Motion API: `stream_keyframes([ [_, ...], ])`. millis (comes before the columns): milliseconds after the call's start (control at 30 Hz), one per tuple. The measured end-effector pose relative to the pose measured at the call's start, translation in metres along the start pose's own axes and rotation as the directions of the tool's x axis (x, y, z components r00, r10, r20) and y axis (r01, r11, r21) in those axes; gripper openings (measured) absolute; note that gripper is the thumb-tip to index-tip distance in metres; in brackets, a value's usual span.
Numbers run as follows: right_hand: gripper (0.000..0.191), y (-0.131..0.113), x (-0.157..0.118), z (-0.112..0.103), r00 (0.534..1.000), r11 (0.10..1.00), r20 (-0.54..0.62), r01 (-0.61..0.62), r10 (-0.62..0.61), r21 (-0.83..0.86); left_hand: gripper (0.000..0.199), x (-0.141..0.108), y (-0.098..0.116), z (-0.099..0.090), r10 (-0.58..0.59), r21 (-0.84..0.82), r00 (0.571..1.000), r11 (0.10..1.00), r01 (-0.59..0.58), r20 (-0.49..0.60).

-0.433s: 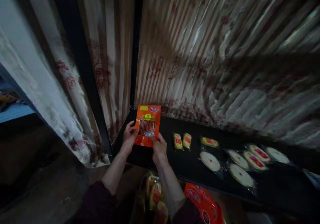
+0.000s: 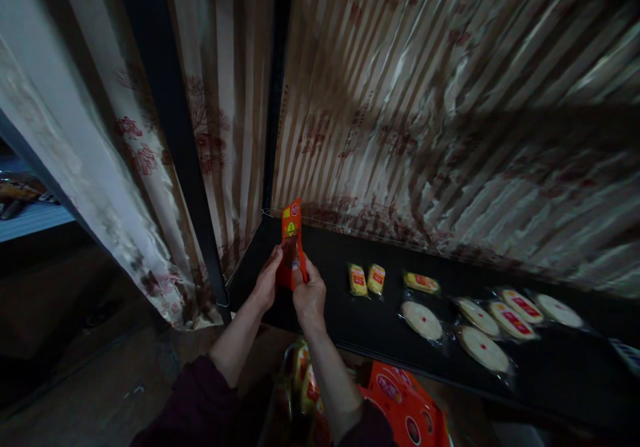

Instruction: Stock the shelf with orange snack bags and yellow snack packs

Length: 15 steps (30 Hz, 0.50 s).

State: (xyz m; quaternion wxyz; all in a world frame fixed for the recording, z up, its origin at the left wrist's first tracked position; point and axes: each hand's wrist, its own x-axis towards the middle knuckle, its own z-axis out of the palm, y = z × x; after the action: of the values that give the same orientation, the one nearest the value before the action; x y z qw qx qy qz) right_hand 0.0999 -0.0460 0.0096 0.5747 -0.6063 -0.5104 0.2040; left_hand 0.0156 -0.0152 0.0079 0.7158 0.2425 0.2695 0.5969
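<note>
An orange food packet (image 2: 291, 240) with a clear window stands upright between my hands, turned at an angle so it looks narrow. My left hand (image 2: 269, 277) is against its left side, fingers partly hidden behind it. Gripping the lower right edge is my right hand (image 2: 309, 297), thumb on the front. Both hands are over the left end of a black shelf (image 2: 340, 324). To their right, two small yellow wrapped packs (image 2: 357, 280) lie side by side on the shelf.
Another yellow pack (image 2: 421, 282) and several round, pale wrapped cakes (image 2: 421, 320) lie further right. Below the shelf are an orange printed box (image 2: 407, 400) and a container of yellow packs (image 2: 303, 374). A patterned curtain (image 2: 400, 134) hangs behind; a dark post (image 2: 190, 140) stands left.
The orange packet has turned from facing me nearly flat to an angled, narrow view. My hands have come closer together around it.
</note>
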Motion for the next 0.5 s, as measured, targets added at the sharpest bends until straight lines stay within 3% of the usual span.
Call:
stream_keyframes([
  [200, 0.040, -0.023, -0.012, -0.003, 0.990, 0.959, 0.071, 0.137, -0.123, -0.247, 0.043, -0.007, 0.007, 0.003, -0.042, -0.138, 0.992, 0.989, 0.059, 0.120],
  [367, 0.041, -0.030, -0.017, 0.002, 0.981, 0.910, 0.131, 0.185, -0.146, -0.370, 0.042, -0.012, 0.014, 0.006, -0.121, -0.196, 0.985, 0.970, 0.144, 0.125],
  [500, 0.042, -0.033, -0.021, 0.007, 0.972, 0.882, 0.176, 0.217, -0.156, -0.418, 0.033, -0.013, 0.015, 0.006, -0.123, -0.177, 0.990, 0.975, 0.134, 0.071],
])
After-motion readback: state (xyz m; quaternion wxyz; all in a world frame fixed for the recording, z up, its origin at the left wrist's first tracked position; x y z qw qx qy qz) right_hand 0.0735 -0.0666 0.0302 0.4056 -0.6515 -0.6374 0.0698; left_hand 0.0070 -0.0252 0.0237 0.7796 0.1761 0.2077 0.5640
